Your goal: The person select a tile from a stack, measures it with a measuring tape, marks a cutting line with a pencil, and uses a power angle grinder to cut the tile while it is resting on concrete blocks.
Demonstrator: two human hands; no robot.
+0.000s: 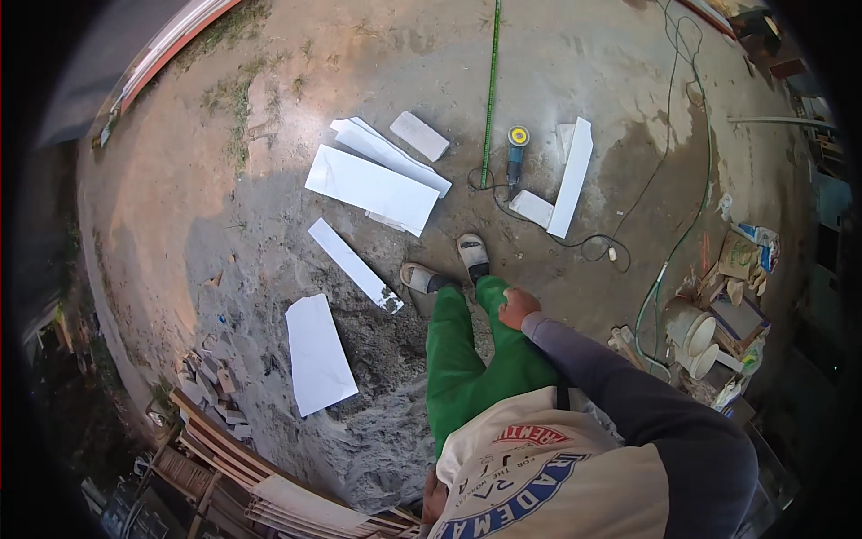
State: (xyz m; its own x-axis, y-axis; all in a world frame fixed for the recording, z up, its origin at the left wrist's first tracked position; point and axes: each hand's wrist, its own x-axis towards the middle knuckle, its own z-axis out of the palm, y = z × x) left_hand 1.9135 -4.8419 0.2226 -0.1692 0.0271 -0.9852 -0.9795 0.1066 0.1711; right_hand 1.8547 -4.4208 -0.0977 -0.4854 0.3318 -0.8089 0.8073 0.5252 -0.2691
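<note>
My right hand [517, 308] is over the right thigh of my green trousers [458, 359], fingers curled in; whether anything is inside is hidden. My left hand [435, 499] hangs low by my side, mostly covered by my shirt, so its fingers do not show. Ahead of my feet lies a broad white slab [373, 189], partly over another white slab [391, 153]. A narrow white strip [350, 260] and a tapered white slab [319, 355] lie to the left. Further right, an angle grinder [515, 157] with a yellow disc rests beside a long white piece [572, 180] propped on a pale block [532, 208].
A long green marked strip [491, 90] runs away from me past the grinder's black cord. A green hose [705, 153] curves down the right side toward buckets [691, 332] and sacks [741, 256]. Wooden boards [233, 458] and rubble [211, 382] lie at lower left. Another block [419, 135] sits ahead.
</note>
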